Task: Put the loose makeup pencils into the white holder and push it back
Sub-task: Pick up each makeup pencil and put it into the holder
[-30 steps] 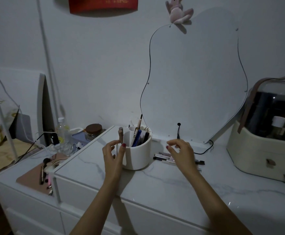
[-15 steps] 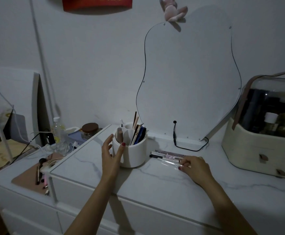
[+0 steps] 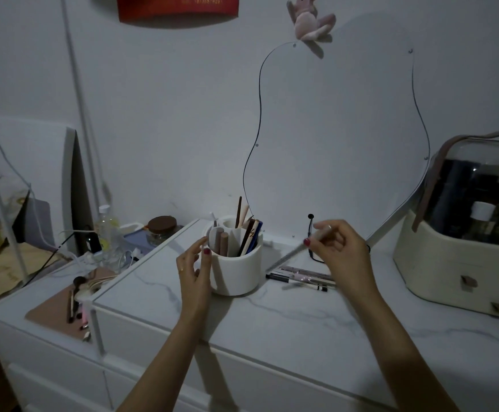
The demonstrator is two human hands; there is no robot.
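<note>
Your right hand pinches one pale pencil between thumb and fingers, its free end slanting down toward the table and the white holder. Your left hand has its fingers loosely spread, cupped against the holder's left wall; whether they truly clasp it cannot be told. The holder stands upright near the table's front half, already crowded with pencils and brushes leaning right. The remaining loose pencils lie in a bundle just beside the holder, under your right hand. Risks from here: the slanted tip may catch the rim or the leaning contents and slip from so light a pinch; a poorly steadied holder could tip or slide; your wrist may sweep the bundle into rolling; and pushing back could meet the black cable at the mirror.
</note>
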